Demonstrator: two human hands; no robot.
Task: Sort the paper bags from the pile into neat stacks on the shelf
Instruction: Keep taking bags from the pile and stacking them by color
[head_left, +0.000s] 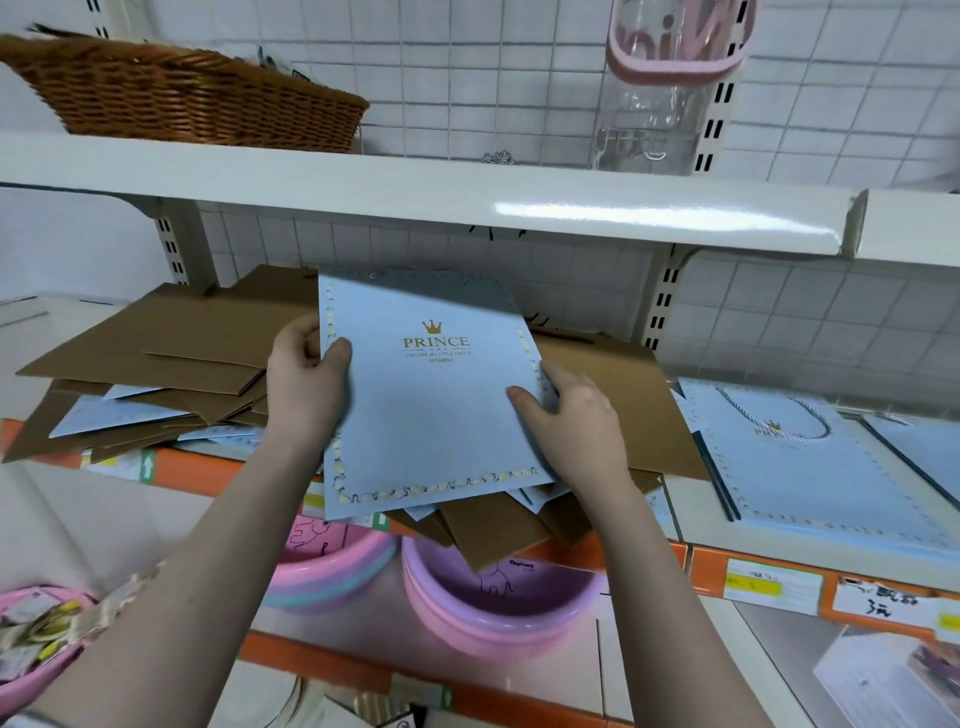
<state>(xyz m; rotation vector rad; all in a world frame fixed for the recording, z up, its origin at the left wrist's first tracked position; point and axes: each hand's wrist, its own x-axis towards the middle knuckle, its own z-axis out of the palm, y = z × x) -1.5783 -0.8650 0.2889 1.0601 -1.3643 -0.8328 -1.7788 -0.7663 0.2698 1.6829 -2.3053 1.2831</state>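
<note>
A white shelf (701, 525) with an orange front strip carried a loose pile of brown paper bags (171, 338), among which light blue bags (119, 415) were wedged, several corners hanging over the front edge. Well to the right on the same shelf, a neat stack of blue bags (810, 467) printed with a crown lay flat. On the white shelf above (363, 182), a wicker basket (171, 98) was set at the left.

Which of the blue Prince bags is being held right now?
The blue Prince bag above the mixed pile, gripped by left hand and right hand; the stacked blue bag at right lies untouched.
</note>
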